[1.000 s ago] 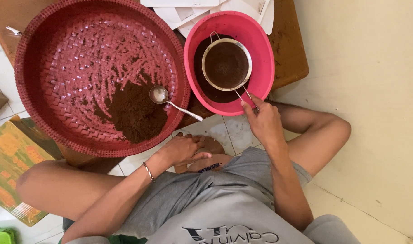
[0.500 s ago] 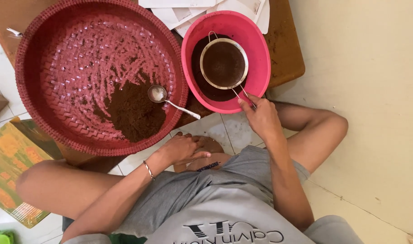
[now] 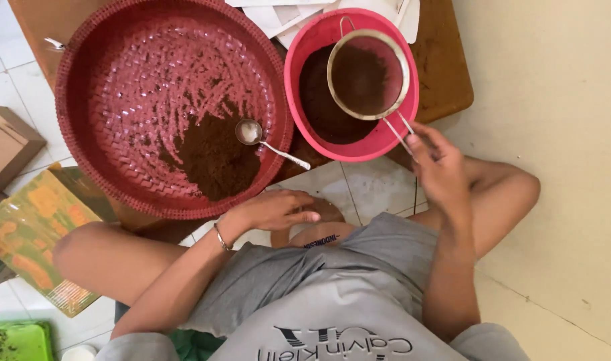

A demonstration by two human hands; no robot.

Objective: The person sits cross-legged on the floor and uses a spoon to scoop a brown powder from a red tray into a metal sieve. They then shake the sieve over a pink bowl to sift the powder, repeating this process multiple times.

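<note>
My right hand grips the wire handle of a round metal sieve that holds brown powder. The sieve sits over a pink plastic bowl with more brown powder in its bottom. My left hand rests with loosely curled fingers on my foot, just below the rim of a large red woven tray. A heap of brown powder lies in the near part of that tray, and a metal spoon lies against it with its handle over the rim.
I sit cross-legged on a tiled floor. White papers lie behind the bowl on a brown board. A cardboard box, a yellow-green packet and a green tray are at the left.
The sieve has shifted slightly over the pink bowl with my right hand on its handle. My left hand has stayed on my foot.
</note>
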